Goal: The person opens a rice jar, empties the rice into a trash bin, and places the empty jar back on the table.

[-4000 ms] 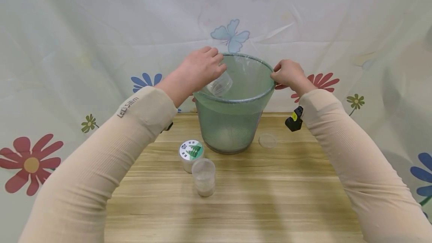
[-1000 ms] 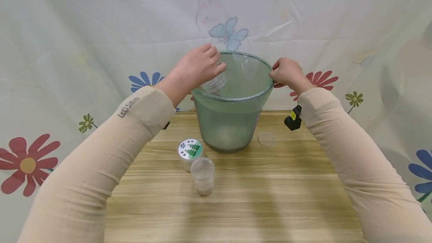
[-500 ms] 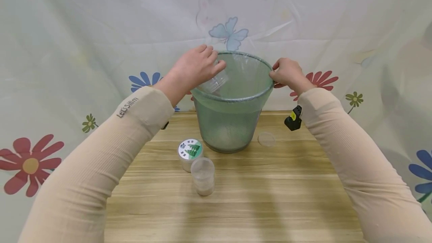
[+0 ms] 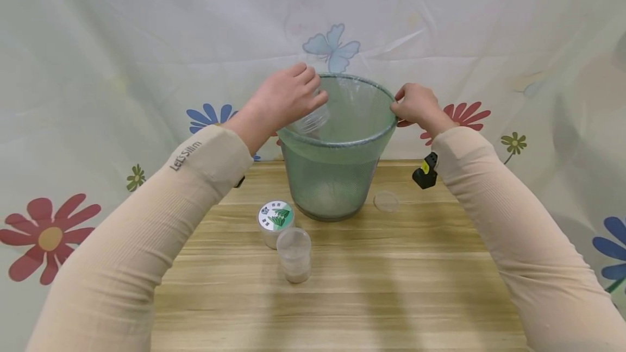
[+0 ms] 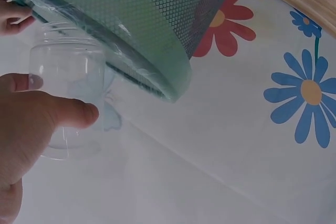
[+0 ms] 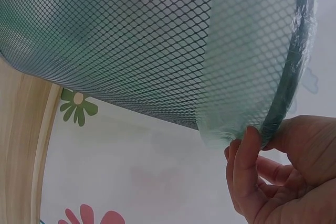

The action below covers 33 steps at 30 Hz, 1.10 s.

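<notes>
My left hand (image 4: 292,94) grips a clear plastic jar (image 5: 71,69), tipped with its threaded mouth over the left side of a green mesh waste bin (image 4: 332,183). In the left wrist view the thumb lies along the jar's side, and its walls look transparent. A thin green bag lines the bin and folds over its rim. At the right side of that rim, my right hand (image 4: 418,105) pinches the bag's edge and the rim between thumb and fingers, as the right wrist view (image 6: 283,177) shows. The bin stands upright; its inner bottom is hidden.
In front of the bin stand a lidded tub (image 4: 276,217) with a green-and-white label and an open clear cup (image 4: 294,257) with some pale matter at its bottom. A clear round lid (image 4: 387,201) lies right of the bin. Behind hangs a flowered curtain (image 4: 171,42).
Since four seconds ago my left hand has tipped the jar further down and slightly left; in the last second it wobbled a little. My right hand keeps its place on the rim.
</notes>
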Each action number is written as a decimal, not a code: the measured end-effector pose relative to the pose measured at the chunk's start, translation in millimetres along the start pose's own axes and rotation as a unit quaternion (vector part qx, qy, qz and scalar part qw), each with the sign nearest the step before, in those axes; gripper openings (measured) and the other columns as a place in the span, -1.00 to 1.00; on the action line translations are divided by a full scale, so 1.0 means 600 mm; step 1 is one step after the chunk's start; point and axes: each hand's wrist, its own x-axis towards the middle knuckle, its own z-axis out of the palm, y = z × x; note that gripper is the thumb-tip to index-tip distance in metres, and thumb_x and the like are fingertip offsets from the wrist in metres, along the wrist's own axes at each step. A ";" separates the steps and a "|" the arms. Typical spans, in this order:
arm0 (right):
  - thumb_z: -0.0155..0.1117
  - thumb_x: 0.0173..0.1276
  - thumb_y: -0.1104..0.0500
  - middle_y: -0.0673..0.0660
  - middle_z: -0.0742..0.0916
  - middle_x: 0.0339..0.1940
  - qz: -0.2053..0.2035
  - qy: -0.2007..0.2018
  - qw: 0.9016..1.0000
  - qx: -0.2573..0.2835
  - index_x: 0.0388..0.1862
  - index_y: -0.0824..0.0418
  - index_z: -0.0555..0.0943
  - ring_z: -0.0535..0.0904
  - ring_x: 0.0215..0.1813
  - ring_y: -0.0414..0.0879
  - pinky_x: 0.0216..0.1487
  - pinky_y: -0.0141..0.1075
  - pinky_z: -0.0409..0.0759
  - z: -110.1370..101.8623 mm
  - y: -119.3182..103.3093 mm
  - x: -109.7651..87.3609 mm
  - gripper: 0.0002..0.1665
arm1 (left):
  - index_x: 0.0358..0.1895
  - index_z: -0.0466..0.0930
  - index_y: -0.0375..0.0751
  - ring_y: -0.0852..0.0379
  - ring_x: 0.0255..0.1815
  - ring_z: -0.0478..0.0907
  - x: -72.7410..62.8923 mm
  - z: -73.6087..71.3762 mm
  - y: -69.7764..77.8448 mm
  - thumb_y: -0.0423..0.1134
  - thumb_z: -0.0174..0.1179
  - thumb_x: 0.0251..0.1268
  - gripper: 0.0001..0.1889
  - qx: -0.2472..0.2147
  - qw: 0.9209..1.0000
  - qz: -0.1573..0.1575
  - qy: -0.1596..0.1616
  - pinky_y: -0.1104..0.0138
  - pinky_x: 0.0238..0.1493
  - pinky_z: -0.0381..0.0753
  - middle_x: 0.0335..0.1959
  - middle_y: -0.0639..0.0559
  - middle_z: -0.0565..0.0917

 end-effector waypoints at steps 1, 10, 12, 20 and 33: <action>-0.11 0.33 0.19 0.44 0.61 -0.08 0.000 0.000 1.000 -0.001 0.13 0.48 0.33 0.70 -0.44 -0.07 -0.03 -0.05 0.57 0.000 0.000 0.000 -0.52 | 0.15 0.25 -0.25 -0.14 0.19 0.30 0.000 0.000 0.000 -0.42 0.15 0.20 -0.55 0.000 1.000 0.000 0.000 0.15 0.23 0.25 0.19 -0.23 0.40; -0.13 0.31 0.20 0.45 0.61 -0.08 -0.003 -0.001 1.000 -0.008 0.14 0.49 0.33 0.70 -0.45 -0.07 0.02 -0.02 0.54 0.000 -0.001 0.001 -0.51 | 0.06 0.43 -0.16 -0.11 0.15 0.27 0.004 -0.003 0.003 -0.40 0.13 0.19 -0.66 0.006 1.000 0.001 -0.006 0.18 0.18 0.22 0.12 -0.18 0.43; -0.13 0.31 0.20 0.45 0.62 -0.08 -0.003 -0.001 1.000 -0.009 0.14 0.49 0.33 0.70 -0.45 -0.07 0.03 -0.01 0.53 0.001 -0.001 0.001 -0.51 | 0.02 0.46 -0.16 -0.10 0.12 0.28 0.005 -0.003 0.004 -0.41 0.13 0.19 -0.69 0.014 1.000 0.002 -0.002 0.19 0.14 0.22 0.09 -0.16 0.44; -0.13 0.32 0.20 0.45 0.60 -0.08 -0.004 0.001 1.000 -0.010 0.14 0.49 0.33 0.70 -0.44 -0.06 0.01 -0.01 0.54 0.001 -0.001 0.001 -0.51 | -0.08 0.54 -0.12 -0.07 0.09 0.26 0.010 -0.005 0.008 -0.41 0.13 0.19 -0.76 0.044 0.999 0.011 0.006 0.19 0.12 0.18 0.05 -0.12 0.44; -0.13 0.32 0.19 0.45 0.59 -0.07 -0.006 0.000 1.000 -0.017 0.15 0.49 0.31 0.70 -0.41 -0.03 0.01 -0.01 0.54 0.003 -0.003 0.000 -0.50 | -0.07 0.57 -0.17 -0.09 0.14 0.21 0.015 -0.009 0.017 -0.43 0.11 0.21 -0.76 0.089 0.995 0.032 -0.018 0.17 0.24 0.15 0.11 -0.16 0.37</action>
